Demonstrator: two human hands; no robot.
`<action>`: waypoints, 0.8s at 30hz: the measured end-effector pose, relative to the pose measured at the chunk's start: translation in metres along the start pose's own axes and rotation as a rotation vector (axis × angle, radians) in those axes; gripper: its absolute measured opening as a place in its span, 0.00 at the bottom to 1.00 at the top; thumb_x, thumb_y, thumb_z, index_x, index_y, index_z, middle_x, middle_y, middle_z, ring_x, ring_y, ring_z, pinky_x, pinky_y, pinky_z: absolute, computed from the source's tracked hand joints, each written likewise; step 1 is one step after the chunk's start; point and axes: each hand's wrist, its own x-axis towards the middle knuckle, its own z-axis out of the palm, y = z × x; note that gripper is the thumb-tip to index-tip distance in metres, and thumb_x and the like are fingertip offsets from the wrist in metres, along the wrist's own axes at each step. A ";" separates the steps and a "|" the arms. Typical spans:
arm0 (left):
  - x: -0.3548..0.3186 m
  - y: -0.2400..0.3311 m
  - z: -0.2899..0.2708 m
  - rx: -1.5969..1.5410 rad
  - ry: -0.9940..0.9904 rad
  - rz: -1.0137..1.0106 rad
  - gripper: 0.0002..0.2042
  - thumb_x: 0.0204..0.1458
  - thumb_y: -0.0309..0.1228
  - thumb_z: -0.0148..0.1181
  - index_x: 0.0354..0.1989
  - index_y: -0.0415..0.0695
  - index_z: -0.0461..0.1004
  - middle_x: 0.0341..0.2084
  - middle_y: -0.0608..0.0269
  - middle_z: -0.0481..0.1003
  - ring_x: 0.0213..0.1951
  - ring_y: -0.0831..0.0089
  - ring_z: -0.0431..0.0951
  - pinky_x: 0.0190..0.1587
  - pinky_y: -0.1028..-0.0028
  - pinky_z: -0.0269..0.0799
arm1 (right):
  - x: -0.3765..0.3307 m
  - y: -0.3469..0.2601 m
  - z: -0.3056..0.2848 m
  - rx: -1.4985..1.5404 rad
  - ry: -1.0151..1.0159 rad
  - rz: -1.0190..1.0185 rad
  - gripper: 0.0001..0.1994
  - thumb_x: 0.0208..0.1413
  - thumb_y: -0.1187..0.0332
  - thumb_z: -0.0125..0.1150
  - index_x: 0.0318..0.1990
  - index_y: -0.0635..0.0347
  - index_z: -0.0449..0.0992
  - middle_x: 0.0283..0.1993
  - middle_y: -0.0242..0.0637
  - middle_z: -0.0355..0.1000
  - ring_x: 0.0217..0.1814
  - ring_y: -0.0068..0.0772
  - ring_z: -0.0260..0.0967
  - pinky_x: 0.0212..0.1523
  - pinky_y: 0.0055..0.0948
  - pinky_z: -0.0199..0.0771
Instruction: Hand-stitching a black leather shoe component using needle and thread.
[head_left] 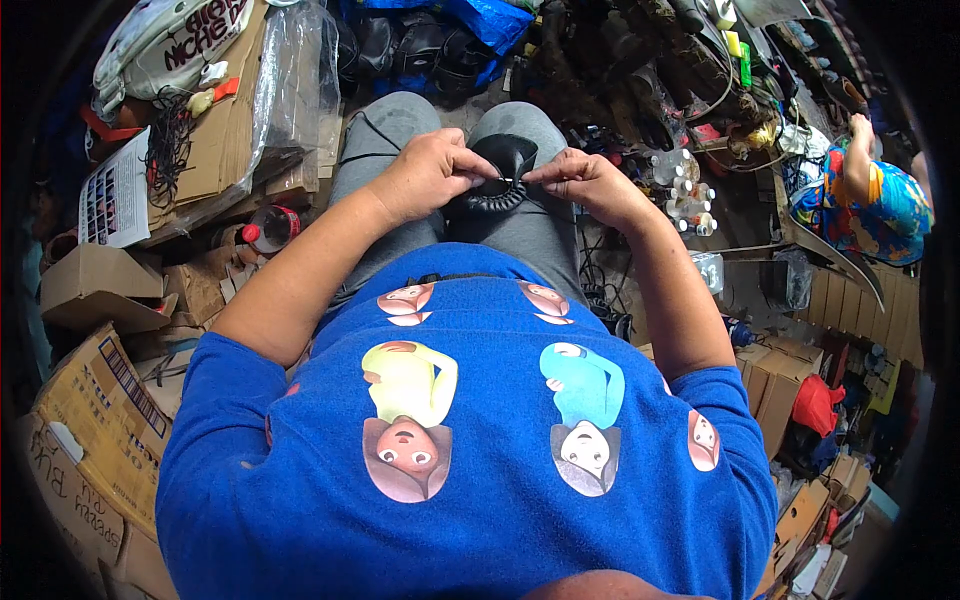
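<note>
So, pinching above a gray lap.
Black ruffled piece lies on that lap; left hand and right hand at its edge, each grip together, can't tell on what.

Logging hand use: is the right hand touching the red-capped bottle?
No, the right hand is above the lap, the bottle far left.

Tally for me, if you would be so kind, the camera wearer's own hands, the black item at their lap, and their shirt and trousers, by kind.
Bare left hand and bare right hand: 2
Black curved item with a ribbed edge: 1
Blue fabric shirt with printed cartoon figures: 1
Grey fabric trousers: 1
Total: 5
</note>
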 end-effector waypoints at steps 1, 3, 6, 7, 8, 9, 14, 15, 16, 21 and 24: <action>0.001 0.000 0.000 0.000 0.000 0.000 0.11 0.41 0.25 0.62 0.34 0.54 0.82 0.22 0.61 0.67 0.28 0.68 0.70 0.33 0.72 0.67 | 0.000 0.002 0.000 0.007 -0.004 -0.029 0.14 0.49 0.74 0.59 0.44 0.50 0.79 0.35 0.30 0.69 0.42 0.25 0.64 0.48 0.23 0.63; 0.004 -0.001 0.001 -0.044 -0.045 -0.003 0.12 0.43 0.23 0.62 0.36 0.52 0.81 0.21 0.66 0.65 0.27 0.73 0.67 0.31 0.76 0.64 | 0.002 0.004 -0.001 0.014 -0.008 -0.059 0.14 0.49 0.73 0.60 0.44 0.49 0.80 0.34 0.31 0.69 0.41 0.25 0.65 0.46 0.23 0.64; 0.013 -0.013 0.002 -0.122 -0.084 -0.010 0.11 0.41 0.25 0.63 0.34 0.54 0.82 0.23 0.62 0.68 0.28 0.70 0.70 0.33 0.73 0.67 | 0.005 0.004 -0.001 0.052 -0.032 -0.064 0.14 0.49 0.73 0.61 0.44 0.49 0.80 0.34 0.31 0.70 0.41 0.25 0.64 0.46 0.23 0.64; 0.017 -0.011 0.001 -0.162 -0.108 -0.011 0.11 0.41 0.25 0.62 0.34 0.53 0.81 0.23 0.62 0.68 0.29 0.69 0.71 0.34 0.73 0.67 | 0.006 0.005 -0.001 0.049 -0.041 -0.062 0.14 0.49 0.73 0.61 0.44 0.49 0.80 0.34 0.31 0.70 0.41 0.25 0.64 0.47 0.23 0.64; 0.020 -0.009 0.001 -0.160 -0.107 -0.011 0.11 0.41 0.25 0.62 0.34 0.53 0.81 0.23 0.62 0.68 0.29 0.69 0.71 0.34 0.73 0.67 | 0.006 0.005 -0.001 0.047 -0.050 -0.059 0.14 0.50 0.73 0.61 0.45 0.50 0.79 0.35 0.31 0.71 0.42 0.25 0.64 0.47 0.23 0.64; 0.022 -0.007 0.001 -0.132 -0.127 0.026 0.11 0.41 0.23 0.61 0.35 0.50 0.81 0.23 0.63 0.67 0.28 0.71 0.69 0.33 0.75 0.66 | 0.006 0.004 -0.001 0.047 -0.050 -0.062 0.14 0.50 0.73 0.61 0.45 0.50 0.79 0.35 0.31 0.71 0.42 0.25 0.64 0.47 0.23 0.64; 0.010 0.009 -0.006 0.107 -0.119 0.135 0.13 0.42 0.21 0.61 0.38 0.49 0.80 0.23 0.63 0.67 0.31 0.70 0.71 0.35 0.73 0.67 | 0.002 0.002 0.006 -0.025 0.013 -0.101 0.15 0.49 0.74 0.62 0.46 0.53 0.78 0.32 0.28 0.71 0.34 0.19 0.65 0.39 0.20 0.66; 0.005 0.009 -0.006 0.126 -0.096 0.122 0.13 0.43 0.22 0.61 0.40 0.47 0.79 0.25 0.63 0.69 0.31 0.72 0.73 0.34 0.73 0.67 | 0.001 0.002 0.009 -0.024 0.014 -0.100 0.15 0.49 0.74 0.62 0.46 0.53 0.78 0.32 0.28 0.71 0.34 0.19 0.65 0.39 0.20 0.66; 0.003 0.008 -0.004 0.128 -0.097 0.122 0.13 0.43 0.22 0.61 0.40 0.47 0.79 0.25 0.63 0.69 0.31 0.72 0.73 0.34 0.73 0.67 | 0.000 0.001 0.012 0.146 0.029 0.029 0.15 0.49 0.73 0.63 0.47 0.56 0.78 0.33 0.27 0.73 0.35 0.17 0.66 0.39 0.19 0.66; 0.006 0.005 0.011 -0.351 -0.084 -0.314 0.11 0.47 0.22 0.60 0.40 0.37 0.75 0.24 0.70 0.71 0.27 0.83 0.70 0.31 0.79 0.66 | 0.003 0.002 0.018 0.289 0.089 0.167 0.15 0.50 0.72 0.64 0.47 0.60 0.76 0.35 0.25 0.74 0.34 0.12 0.66 0.36 0.16 0.67; 0.009 -0.004 0.021 -0.398 -0.073 -0.254 0.08 0.47 0.22 0.60 0.36 0.37 0.73 0.23 0.72 0.71 0.27 0.85 0.68 0.30 0.81 0.66 | 0.006 -0.008 0.020 0.263 0.115 0.145 0.14 0.49 0.72 0.65 0.44 0.61 0.76 0.33 0.25 0.74 0.34 0.12 0.66 0.36 0.16 0.67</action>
